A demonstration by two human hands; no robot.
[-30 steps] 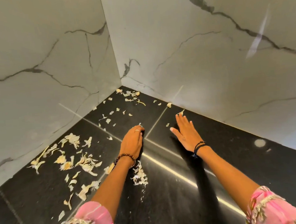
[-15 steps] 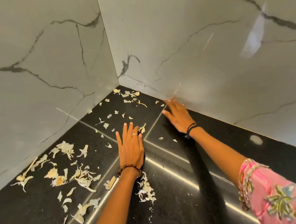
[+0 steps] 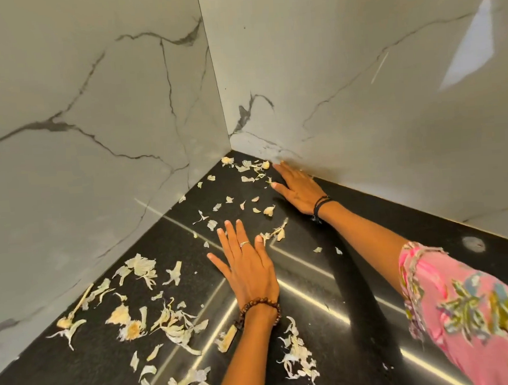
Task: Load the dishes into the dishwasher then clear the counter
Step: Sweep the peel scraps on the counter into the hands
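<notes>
Pale papery peel scraps lie scattered over a black stone counter (image 3: 340,330). A big spread of peels (image 3: 140,305) lies at the left, a small heap (image 3: 297,357) sits by my left forearm, and a few bits (image 3: 248,168) lie deep in the corner. My left hand (image 3: 249,268) rests flat on the counter, fingers spread, holding nothing. My right hand (image 3: 299,189) lies flat, far out along the foot of the right wall, its fingertips just short of the corner scraps. No dishes or dishwasher are in view.
Two white marble wall panels (image 3: 359,79) meet in a corner and close off the counter at the back and left. Bright light strips reflect off the counter. A round pale spot (image 3: 472,243) marks the counter at the right.
My right hand has slid further along the right wall toward the corner scraps. My left hand has opened flat and stayed near the counter's middle. The view has moved closer to the corner.
</notes>
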